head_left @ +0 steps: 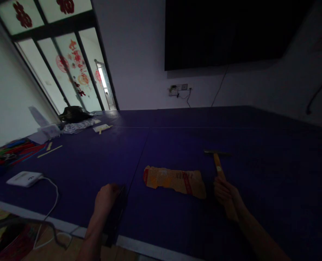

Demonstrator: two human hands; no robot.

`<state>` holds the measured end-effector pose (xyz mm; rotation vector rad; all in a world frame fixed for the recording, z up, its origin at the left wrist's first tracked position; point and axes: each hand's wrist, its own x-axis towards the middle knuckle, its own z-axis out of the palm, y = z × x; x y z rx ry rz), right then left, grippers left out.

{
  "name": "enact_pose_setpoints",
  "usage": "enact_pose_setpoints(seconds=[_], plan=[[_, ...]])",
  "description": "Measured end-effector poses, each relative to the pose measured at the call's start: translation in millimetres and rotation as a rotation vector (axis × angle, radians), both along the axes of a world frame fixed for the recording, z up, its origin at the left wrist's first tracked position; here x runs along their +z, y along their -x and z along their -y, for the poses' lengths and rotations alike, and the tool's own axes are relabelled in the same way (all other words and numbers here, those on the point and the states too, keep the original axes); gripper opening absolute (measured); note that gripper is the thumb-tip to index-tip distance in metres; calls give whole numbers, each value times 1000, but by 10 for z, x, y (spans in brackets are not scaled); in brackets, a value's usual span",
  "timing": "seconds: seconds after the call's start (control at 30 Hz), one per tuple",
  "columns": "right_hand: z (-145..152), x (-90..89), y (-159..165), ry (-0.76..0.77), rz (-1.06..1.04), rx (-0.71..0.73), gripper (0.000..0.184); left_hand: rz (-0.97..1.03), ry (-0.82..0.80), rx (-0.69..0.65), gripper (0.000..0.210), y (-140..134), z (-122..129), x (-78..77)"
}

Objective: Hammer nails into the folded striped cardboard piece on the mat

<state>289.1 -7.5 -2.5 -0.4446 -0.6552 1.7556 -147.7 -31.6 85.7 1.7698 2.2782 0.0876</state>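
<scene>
My right hand point(223, 191) is wrapped round the wooden handle of a hammer point(217, 162). The hammer's dark metal head lies across the handle's far end, over the table. My left hand point(106, 197) rests near the table's front edge with its fingers curled together. A small dark, pointed shape shows at its fingertips, too dim to name, and a dark patch lies along its right side. Between the two hands lies a torn, flat piece of brown printed cardboard point(174, 180) with red and orange marks, touched by neither hand.
The dark purple table point(172, 145) has seams in its top. On the left are a white charger-like box point(25, 179) with a cable, colourful tools point(19, 150), thin strips point(50, 151), papers point(78, 126) and a black bag point(75, 113). A large dark screen point(231, 32) hangs on the wall.
</scene>
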Motion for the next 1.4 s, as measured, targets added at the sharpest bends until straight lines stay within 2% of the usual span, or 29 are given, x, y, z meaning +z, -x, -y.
enact_pose_setpoints(seconds=[0.1, 0.2, 0.37, 0.43, 0.5, 0.6, 0.7, 0.8, 0.93, 1.2, 1.4], plan=[[27, 41, 7, 26, -20, -3, 27, 33, 1, -47, 21, -1, 3, -78], [49, 69, 23, 68, -48, -19, 27, -28, 6, -47, 18, -24, -54, -128], [32, 51, 31, 70, -49, -30, 28, -1, -3, -29, 10, 58, -268, -105], [18, 37, 28, 67, -44, -25, 28, 129, -120, -37, 7, 35, -358, -52], [4, 28, 26, 64, -37, -16, 27, 355, -271, -90, 5, -97, -428, 7], [-12, 26, 24, 63, -17, 8, 27, 740, -394, -262, 4, -502, -503, 43], [-24, 29, 26, 62, 6, 42, 29, 910, -421, -388, 2, -994, -581, -24], [-32, 29, 33, 54, 16, 59, 31, 918, -449, -429, 4, -1378, -680, -159], [-47, 15, 42, 28, 15, 61, 34, 936, -454, -447, 10, -1631, -778, -325], [-39, 14, 53, 45, 26, 65, 32, 804, -447, -486, 11, -1652, -765, -530], [4, 65, 88, 88, 44, 67, 31, 673, -467, -516, 14, -1649, -735, -583]])
